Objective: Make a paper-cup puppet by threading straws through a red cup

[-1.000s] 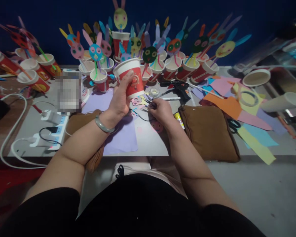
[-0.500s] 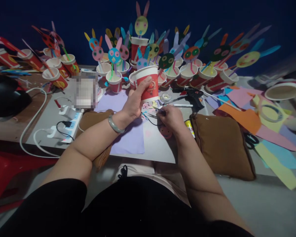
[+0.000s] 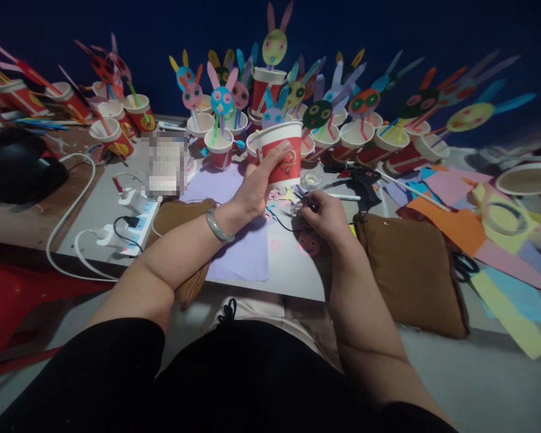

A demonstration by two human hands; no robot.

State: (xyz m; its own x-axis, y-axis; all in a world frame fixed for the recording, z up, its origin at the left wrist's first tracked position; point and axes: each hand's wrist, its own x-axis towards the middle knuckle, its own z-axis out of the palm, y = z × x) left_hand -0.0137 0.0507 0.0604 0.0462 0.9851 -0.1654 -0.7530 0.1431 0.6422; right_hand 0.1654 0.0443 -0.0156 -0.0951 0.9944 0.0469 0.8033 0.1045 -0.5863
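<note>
At centre, lilac paper rabbit [image 3: 275, 116] is part-hidden by red-and-white paper cup [image 3: 289, 169] clasped in left hand [image 3: 253, 189]; slim dark tool [image 3: 301, 197] is pinched by right hand [image 3: 330, 218].

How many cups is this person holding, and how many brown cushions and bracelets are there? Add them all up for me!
Cup held in the left hand: 1
Brown cushions: 2
Bracelet: 1
Total: 4
</note>
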